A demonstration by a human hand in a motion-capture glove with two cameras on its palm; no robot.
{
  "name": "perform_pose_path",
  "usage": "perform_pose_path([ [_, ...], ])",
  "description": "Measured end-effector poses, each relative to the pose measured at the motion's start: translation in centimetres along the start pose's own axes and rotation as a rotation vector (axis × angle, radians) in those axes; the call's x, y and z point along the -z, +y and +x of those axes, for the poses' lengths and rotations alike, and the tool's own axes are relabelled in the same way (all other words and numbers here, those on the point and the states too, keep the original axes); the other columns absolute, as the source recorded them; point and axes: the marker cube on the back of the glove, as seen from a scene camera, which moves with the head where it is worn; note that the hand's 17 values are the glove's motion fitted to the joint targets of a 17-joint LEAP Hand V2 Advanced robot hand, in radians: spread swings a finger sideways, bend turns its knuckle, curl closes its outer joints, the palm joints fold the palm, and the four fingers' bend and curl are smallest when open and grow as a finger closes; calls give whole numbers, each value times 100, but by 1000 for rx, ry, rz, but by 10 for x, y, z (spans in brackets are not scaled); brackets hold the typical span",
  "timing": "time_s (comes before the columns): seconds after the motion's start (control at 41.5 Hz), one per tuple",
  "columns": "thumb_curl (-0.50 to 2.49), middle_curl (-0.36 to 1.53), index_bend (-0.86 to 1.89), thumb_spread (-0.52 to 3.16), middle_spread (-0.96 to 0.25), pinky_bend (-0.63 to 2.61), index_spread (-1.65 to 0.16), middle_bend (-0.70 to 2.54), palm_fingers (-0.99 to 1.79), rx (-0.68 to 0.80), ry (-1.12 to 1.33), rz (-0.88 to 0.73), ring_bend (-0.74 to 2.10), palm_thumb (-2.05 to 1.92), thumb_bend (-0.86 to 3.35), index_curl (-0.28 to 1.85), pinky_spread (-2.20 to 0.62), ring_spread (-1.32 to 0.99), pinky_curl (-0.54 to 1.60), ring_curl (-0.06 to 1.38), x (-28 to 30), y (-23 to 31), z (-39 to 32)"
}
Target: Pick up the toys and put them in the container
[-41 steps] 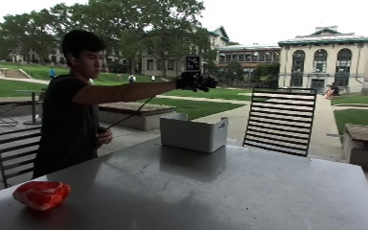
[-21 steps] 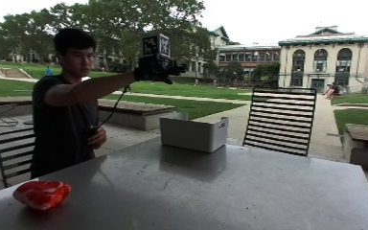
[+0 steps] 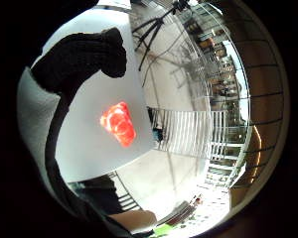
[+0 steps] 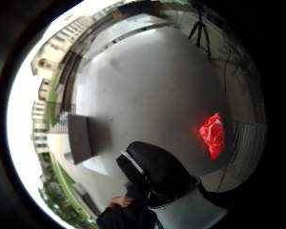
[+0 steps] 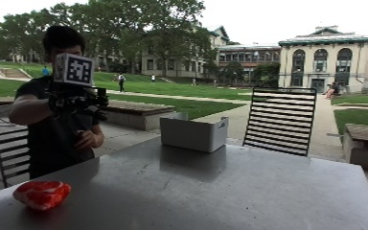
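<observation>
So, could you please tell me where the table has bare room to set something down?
Nearly all of the table is bare: the wide stretch between the red toy at the near corner and the container at the far edge, and everything toward the chair side. Nowhere is crowded.

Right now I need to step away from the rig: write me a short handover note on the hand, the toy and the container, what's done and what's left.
Gloved right hand: raised in front of the person's chest, above the table, holding nothing; whether its fingers are straight or curled is not clear.
Red, lumpy plastic toy: lies on the grey metal table at the near corner on the person's side, untouched.
White rectangular open-top container: stands at the table's far edge, apart from the toy.
Done: nothing yet.
Left: lower the hand to the toy, grasp it, carry it across and put it in the container.
</observation>
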Motion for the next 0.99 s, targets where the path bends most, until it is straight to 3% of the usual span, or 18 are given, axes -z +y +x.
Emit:
perform_pose_path([
  [0.241,24,42,5,98,3,124,-27,21,-16,-38,-44,-78,45,-9,-7,8,2,2,36,32,-87,1,68],
  [0.651,24,43,4,98,6,121,-28,22,-17,-129,-98,-242,45,-5,-5,7,4,2,34,32,-221,33,85],
  [0.989,29,49,11,118,8,113,-29,36,2,-210,-97,-335,60,27,10,9,2,0,32,37,-254,42,96],
])
